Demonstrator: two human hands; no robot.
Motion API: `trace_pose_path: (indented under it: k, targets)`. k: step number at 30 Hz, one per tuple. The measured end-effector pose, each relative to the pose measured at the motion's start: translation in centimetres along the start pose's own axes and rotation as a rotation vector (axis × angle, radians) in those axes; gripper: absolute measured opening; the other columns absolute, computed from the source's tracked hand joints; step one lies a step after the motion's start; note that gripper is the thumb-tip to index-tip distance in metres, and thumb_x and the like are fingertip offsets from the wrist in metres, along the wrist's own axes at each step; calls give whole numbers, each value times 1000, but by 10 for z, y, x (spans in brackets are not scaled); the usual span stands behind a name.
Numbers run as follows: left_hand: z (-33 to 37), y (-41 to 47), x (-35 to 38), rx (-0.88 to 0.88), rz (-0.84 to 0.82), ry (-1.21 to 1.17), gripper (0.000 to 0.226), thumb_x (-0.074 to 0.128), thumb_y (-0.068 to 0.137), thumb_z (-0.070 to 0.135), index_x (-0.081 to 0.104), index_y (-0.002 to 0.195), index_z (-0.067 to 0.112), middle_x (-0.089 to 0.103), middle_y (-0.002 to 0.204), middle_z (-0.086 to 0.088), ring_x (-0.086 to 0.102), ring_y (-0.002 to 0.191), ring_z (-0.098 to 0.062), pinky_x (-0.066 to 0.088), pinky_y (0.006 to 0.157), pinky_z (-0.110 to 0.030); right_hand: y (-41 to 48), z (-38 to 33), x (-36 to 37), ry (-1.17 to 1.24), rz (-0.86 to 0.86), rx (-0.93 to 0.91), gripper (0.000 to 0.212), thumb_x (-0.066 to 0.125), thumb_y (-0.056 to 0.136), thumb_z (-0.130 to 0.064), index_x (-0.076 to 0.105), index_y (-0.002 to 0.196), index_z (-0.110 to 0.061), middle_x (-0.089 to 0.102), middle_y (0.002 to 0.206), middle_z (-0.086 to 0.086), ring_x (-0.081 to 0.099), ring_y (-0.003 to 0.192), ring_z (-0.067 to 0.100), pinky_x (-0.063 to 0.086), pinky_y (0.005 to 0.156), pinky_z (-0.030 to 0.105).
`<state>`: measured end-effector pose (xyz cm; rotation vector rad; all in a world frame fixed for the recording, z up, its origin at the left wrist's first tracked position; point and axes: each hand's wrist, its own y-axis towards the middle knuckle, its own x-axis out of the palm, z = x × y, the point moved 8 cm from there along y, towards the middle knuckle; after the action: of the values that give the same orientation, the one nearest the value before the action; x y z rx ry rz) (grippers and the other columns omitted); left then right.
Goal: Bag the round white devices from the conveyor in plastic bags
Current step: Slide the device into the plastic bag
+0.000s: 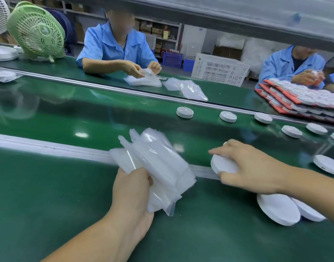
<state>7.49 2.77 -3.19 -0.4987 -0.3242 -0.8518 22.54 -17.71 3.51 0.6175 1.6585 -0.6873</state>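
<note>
The left hand (132, 188) sat at 6 o'clock, its fingers curled tight round a stack of plastic bags (154, 163) that fanned up toward 12. At 3 o'clock the right hand (251, 167) held a round white device (223, 165), fingers wrapped over its rim, above the metal rail (49, 146) between conveyor (86, 114) and worktop (49, 195). Loose devices (184, 112) lay in a row on the conveyor toward 2 o'clock. Two more devices (277, 208) lay overlapping on the worktop at 4 o'clock.

Green desk fan (36, 31), white slatted crate (219, 69), blue crate (172, 59), shelved cardboard boxes (156, 30)
</note>
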Motion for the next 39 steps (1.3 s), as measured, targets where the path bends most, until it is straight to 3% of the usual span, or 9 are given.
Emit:
trace_pose_path:
  k: [5,8,12,14,17,22,28,33,39]
  targets:
    - [2,-7,10,25,-87,132,32,33,79,-9,54,99,4,45,71,-6,43,63,-24,36,55,-33,-61,8,8,-175,-15,13,70,43,76,-77,38,144,-59,38,135,-40,30,137,-8,30,114,21]
    - [8,-18,23,87,-173,262,28,35,81,-6,54,97,4,50,77,-10,49,67,-25,40,56,-36,-68,-28,-16,297,233,10,74,41,75,-91,29,144,-69,32,147,-46,26,141,-16,28,114,25]
    - [13,-36,38,162,-257,303,24,48,90,4,64,101,18,74,89,-5,71,74,-26,56,52,-37,-41,-101,17,895,114,30,105,51,52,-105,22,146,-69,38,152,-37,40,140,-7,34,118,38]
    - [13,-42,40,189,-255,312,26,52,85,17,64,106,26,76,95,-9,74,83,-35,59,60,-47,-31,-124,29,923,96,-13,104,57,54,-101,29,147,-63,45,148,-33,46,137,-2,39,115,40]
    - [9,-38,35,181,-208,367,38,55,81,16,57,115,33,75,101,0,74,90,-24,62,70,-49,-27,-115,38,981,147,76,99,66,60,-86,30,149,-60,49,146,-30,50,134,1,43,112,39]
    - [2,-31,32,169,-195,462,56,51,83,-6,55,111,42,72,97,5,73,84,-15,58,55,-32,-26,-95,52,1123,139,97,38,55,83,-38,61,119,-49,73,113,-15,70,107,11,56,97,45]
    - [2,-17,29,-65,-252,244,42,46,88,-6,64,112,22,74,94,-15,72,70,-39,51,50,-40,-16,-75,49,1420,62,46,41,57,79,-8,76,110,-27,77,114,7,74,106,26,58,93,41]
    - [0,-6,29,-208,-347,123,40,45,83,-5,64,115,9,74,103,-20,72,92,-44,53,75,-49,-13,-64,53,1455,64,50,54,57,89,-2,67,127,-40,76,117,6,74,106,28,61,89,38]
    - [-10,-8,31,-148,-376,147,36,74,87,7,66,118,21,76,106,-14,74,92,-37,60,69,-53,-22,-72,62,1160,263,75,68,48,101,-17,29,143,-68,70,120,-18,72,98,22,60,91,42]
